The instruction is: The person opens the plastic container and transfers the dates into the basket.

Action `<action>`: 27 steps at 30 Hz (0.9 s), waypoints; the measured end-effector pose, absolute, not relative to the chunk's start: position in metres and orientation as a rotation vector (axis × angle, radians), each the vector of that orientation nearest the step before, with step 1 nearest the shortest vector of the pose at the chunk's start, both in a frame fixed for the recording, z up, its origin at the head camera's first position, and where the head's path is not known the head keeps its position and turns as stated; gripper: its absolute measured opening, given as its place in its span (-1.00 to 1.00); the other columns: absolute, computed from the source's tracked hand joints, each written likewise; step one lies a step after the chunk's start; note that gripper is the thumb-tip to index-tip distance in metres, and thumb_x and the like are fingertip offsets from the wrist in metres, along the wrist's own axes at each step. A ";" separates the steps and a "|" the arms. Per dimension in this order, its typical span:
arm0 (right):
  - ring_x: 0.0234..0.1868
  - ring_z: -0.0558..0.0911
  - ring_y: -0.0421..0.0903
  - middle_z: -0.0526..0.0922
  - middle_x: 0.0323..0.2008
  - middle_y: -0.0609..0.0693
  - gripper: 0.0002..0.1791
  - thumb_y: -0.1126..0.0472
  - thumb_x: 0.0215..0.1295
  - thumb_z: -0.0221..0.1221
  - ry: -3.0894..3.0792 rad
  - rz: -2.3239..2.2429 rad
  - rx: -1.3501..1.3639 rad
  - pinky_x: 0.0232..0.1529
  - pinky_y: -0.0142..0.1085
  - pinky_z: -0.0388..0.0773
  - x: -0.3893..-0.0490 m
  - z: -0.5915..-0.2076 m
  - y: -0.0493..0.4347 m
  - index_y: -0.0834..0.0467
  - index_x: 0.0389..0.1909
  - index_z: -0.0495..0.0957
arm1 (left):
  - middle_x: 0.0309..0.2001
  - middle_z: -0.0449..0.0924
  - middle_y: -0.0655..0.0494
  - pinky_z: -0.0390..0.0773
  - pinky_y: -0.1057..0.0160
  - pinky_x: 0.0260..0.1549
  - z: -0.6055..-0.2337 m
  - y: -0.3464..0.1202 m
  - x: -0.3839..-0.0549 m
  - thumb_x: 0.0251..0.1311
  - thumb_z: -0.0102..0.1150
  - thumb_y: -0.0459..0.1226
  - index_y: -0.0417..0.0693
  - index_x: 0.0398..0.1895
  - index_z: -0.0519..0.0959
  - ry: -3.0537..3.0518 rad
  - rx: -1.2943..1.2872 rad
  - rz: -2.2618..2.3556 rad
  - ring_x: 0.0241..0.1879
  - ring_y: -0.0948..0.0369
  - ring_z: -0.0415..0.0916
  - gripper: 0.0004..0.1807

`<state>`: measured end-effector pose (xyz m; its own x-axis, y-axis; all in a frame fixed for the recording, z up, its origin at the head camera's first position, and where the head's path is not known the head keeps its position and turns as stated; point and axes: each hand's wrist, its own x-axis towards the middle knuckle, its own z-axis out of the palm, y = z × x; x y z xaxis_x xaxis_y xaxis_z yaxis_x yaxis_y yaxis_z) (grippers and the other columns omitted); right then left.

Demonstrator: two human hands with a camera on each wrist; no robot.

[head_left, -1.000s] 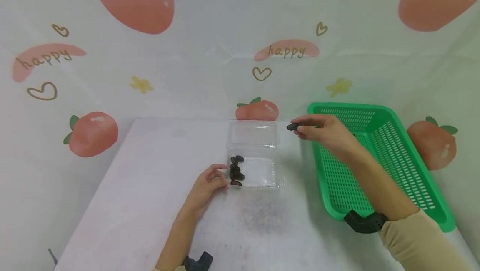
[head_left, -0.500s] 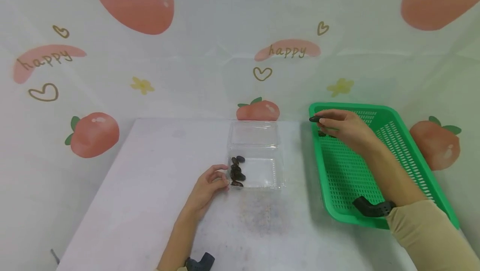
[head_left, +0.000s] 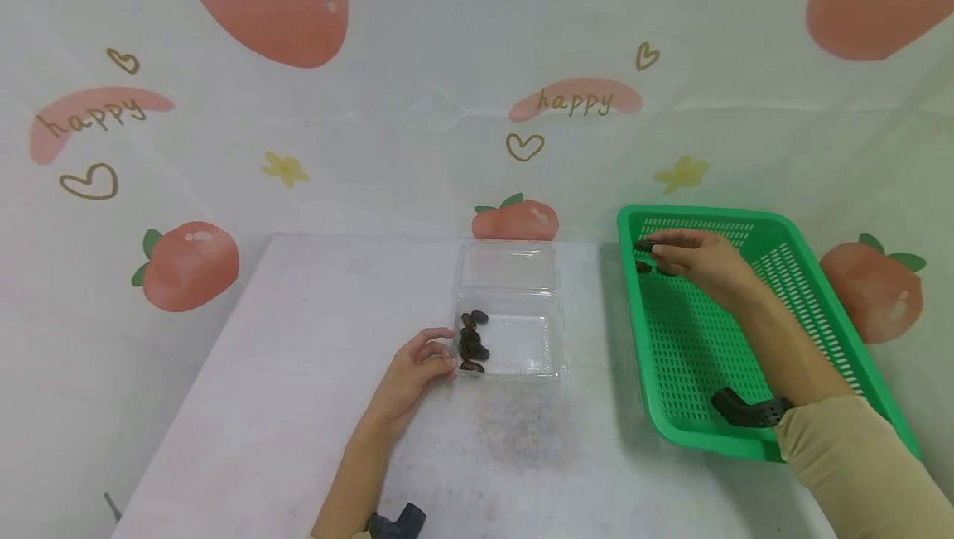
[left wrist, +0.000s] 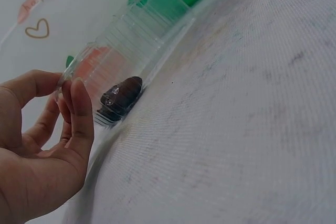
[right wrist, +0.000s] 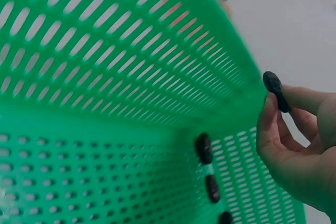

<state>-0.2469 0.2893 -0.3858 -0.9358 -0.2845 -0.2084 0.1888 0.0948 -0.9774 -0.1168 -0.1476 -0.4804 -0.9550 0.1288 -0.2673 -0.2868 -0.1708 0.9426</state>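
My right hand [head_left: 701,262] pinches a dark, elongated oval piece [right wrist: 273,85] between thumb and fingers, over the far left part of a green plastic basket [head_left: 652,390]. Its exact kind is hard to tell. In the right wrist view similar dark pieces [right wrist: 204,149] lie low in the basket, below my hand. My left hand [head_left: 413,369] holds the left edge of a clear plastic clamshell box [head_left: 514,344], thumb and fingertips at its rim. Several dark brown, glossy oval pieces [head_left: 471,344] lie along the box's left side; one piece [left wrist: 122,98] shows through its wall.
The box's clear lid [head_left: 508,266] lies folded back toward the wall. Box and basket stand on a white table [head_left: 335,299], the basket at the right with raised, slotted walls. A white cloth [head_left: 417,92] printed with fruit and "happy" hangs behind.
My right hand has moved right with the dark oval piece, from beside the basket to over its far left part, then slightly lower. My left hand stays at the box.
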 end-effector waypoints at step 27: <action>-0.07 0.67 -0.28 0.56 0.07 0.13 -0.47 0.29 0.52 0.02 2.156 -1.592 -0.090 0.10 -0.26 0.59 -0.260 -0.427 0.315 0.55 0.34 0.21 | -0.29 0.45 0.03 0.63 0.23 -0.16 -0.479 -0.149 -0.117 0.17 0.22 -0.49 -0.22 0.25 0.43 1.802 -0.159 2.209 -0.30 0.13 0.52 -0.47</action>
